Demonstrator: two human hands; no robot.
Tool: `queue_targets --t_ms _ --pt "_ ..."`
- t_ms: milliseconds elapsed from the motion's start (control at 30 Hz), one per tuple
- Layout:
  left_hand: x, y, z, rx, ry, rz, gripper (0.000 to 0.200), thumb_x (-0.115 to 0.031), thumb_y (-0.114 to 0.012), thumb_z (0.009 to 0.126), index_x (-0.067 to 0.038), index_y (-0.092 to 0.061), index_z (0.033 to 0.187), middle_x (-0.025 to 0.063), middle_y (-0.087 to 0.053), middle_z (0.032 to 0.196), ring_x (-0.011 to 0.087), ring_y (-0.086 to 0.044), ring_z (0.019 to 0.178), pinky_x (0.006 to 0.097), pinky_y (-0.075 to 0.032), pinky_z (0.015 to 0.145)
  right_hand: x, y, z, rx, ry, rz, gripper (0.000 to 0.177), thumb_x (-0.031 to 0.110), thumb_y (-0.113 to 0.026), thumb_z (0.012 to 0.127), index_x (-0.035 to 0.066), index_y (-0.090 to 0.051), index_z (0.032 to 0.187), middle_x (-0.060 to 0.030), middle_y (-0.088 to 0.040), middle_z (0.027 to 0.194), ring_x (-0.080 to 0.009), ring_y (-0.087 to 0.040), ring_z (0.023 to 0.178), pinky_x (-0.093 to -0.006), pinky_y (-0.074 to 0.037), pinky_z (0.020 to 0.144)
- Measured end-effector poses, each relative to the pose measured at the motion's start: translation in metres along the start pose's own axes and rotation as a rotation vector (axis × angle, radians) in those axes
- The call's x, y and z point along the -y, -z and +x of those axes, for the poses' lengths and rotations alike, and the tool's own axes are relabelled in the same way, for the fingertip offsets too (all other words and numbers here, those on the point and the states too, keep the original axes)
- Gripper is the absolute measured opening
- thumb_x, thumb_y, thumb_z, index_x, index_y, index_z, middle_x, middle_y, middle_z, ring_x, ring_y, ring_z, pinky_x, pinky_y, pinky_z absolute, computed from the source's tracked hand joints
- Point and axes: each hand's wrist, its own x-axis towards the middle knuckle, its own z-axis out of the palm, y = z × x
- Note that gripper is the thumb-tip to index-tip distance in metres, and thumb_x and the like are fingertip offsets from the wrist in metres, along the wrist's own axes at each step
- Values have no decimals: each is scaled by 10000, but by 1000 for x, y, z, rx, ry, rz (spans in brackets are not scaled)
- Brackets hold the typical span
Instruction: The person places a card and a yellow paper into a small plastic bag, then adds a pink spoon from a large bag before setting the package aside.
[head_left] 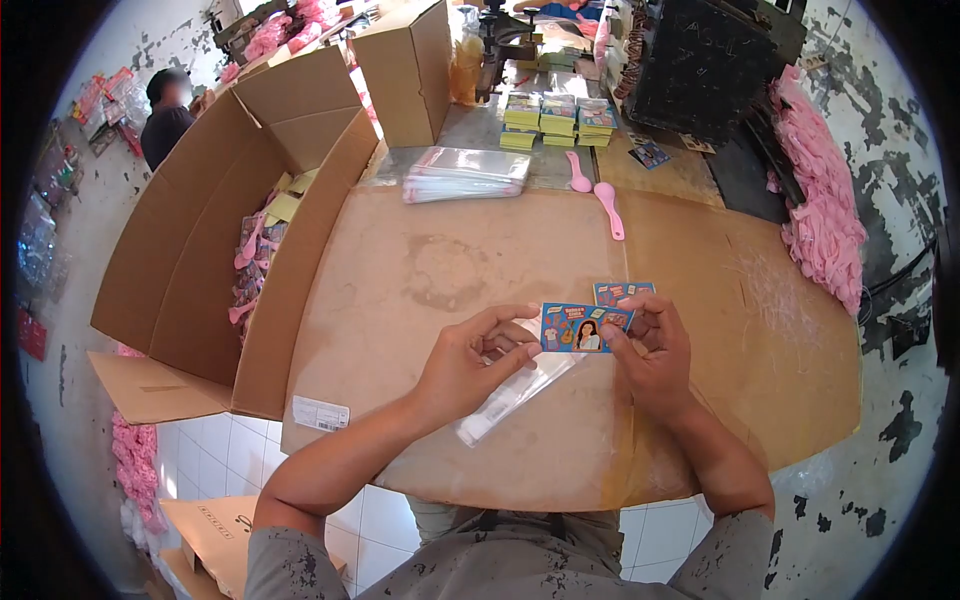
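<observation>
A blue printed card (pixel 572 330) is held up over the cardboard-covered table (pixel 400 290). My right hand (pixel 652 350) pinches its right end between thumb and fingers. At the card's left edge is my left hand (pixel 485 355), its thumb and fingers closed around that edge and a clear plastic bag. The clear bag (pixel 500 405) slants down to the left below the card. Behind the right hand lies another blue card (pixel 610 292), partly covered. Two pink spoons (pixel 609 210) rest farther back.
Clear plastic bags (pixel 466 175) are stacked at the back, near piles of cards (pixel 558 118). A large open carton (pixel 270 330) with packed spoons stands left. Pink spoons (pixel 820 190) hang in a heap at right. A person (pixel 168 118) is at the far left.
</observation>
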Motion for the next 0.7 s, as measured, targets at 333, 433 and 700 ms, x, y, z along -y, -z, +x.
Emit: queue_targets --t_ms 333,433,700 --pt "1 -1 0 -71 -39 3 442 24 -709 975 12 -565 1393 115 -756 1043 114 -719 945 252 -578 799 3 8 3 212 94 -247 244 21 -749 942 42 -657 1167 -66 -731 1037 -106 -655 766 -285 -535 691" --pt "1 -2 -1 -65 -65 58 458 26 -716 969 7 -561 1399 112 -756 1035 114 -720 936 250 -577 791 15 7 4 253 75 -310 238 35 -762 930 45 -689 1157 -60 -732 1032 -127 -632 727 -295 -527 675" --pt "0 0 -1 -26 -22 64 495 23 -731 958 -2 -551 1418 116 -759 1034 120 -723 937 252 -582 799 33 18 14 440 60 -360 204 14 -698 959 36 -696 1162 -93 -722 1009 -210 -667 823 -342 -542 751"
